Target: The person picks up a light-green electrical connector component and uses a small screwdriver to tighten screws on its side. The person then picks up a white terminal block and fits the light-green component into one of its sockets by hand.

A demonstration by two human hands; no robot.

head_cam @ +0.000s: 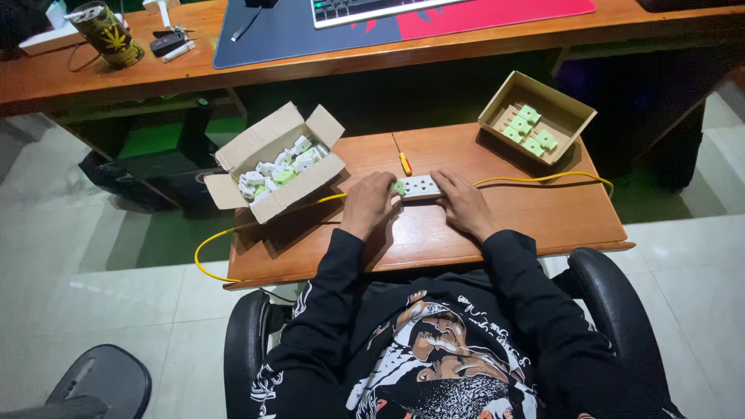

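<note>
A white power strip [420, 186] lies on the small wooden table [543, 217], between both hands. My left hand [369, 203] grips its left end, where a small green part [398, 187] shows at the fingertips. My right hand [461, 203] holds its right end. A yellow cable [543, 178] runs from the strip off to the right, and another stretch of it loops off the table's left side. A small screwdriver with an orange handle [403, 161] lies just behind the strip.
An open cardboard box [273, 167] of white and green socket parts stands at the left. A shallower box [537, 116] with several green parts sits at the back right. Behind is a long desk [194, 70] with a keyboard, mat and a printed cup [110, 32].
</note>
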